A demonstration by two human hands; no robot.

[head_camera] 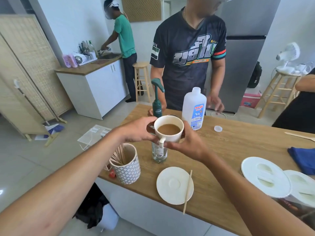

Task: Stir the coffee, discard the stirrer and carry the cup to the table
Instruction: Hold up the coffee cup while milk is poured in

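White cup [172, 138] aloft between the clasping hands, left hand [136, 129] and right hand [189, 142].

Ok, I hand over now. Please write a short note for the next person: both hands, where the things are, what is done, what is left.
Hands: the left hand grips the cup on its side; the right hand holds it at the handle side.
Things: the cup holds light brown coffee and is lifted above the counter. The stirrer lies across the saucer.
Done: the coffee looks mixed and the stirrer is out.
Left: discard the stirrer, then carry the cup to the table.
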